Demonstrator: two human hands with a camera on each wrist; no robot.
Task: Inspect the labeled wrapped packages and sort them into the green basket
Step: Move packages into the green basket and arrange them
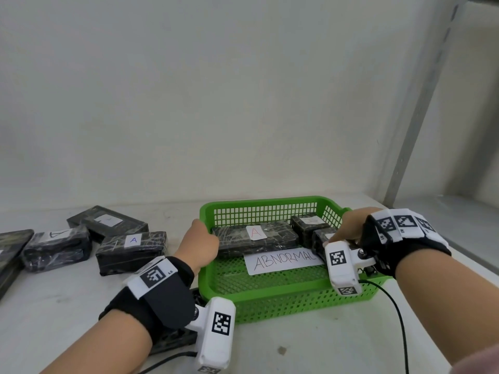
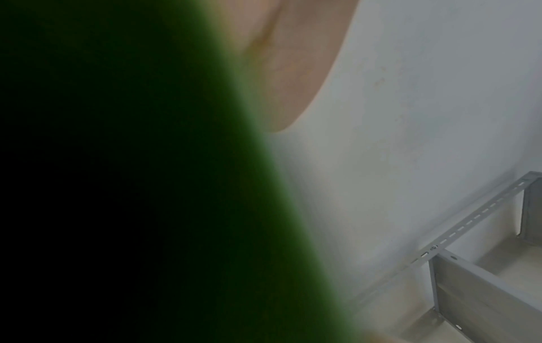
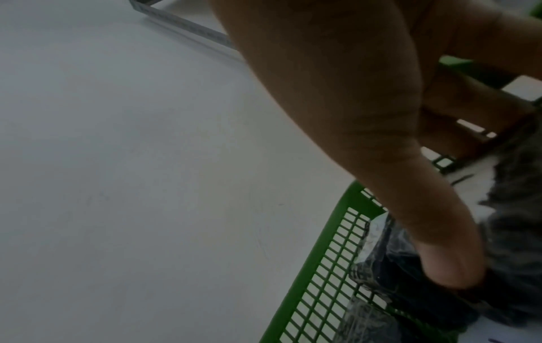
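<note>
The right hand [image 1: 351,228] is pressed on a small wrapped package [image 1: 322,238] at the green basket's [image 1: 259,300] right end, apparently pinched. The left wall is gripped by the left hand [image 1: 201,238]. The film looks slippery, the blocks stiff; short ends suit grasping. More packages [image 1: 132,251] lie left, unobstructed.

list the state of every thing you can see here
green basket: on the table, holding three packages
red-A package: flat in basket
ABNORMAL paper: flat on basket floor
blue-A package: on table, outside basket
left hand: grips basket's left rim
right hand: touches near right package
</note>
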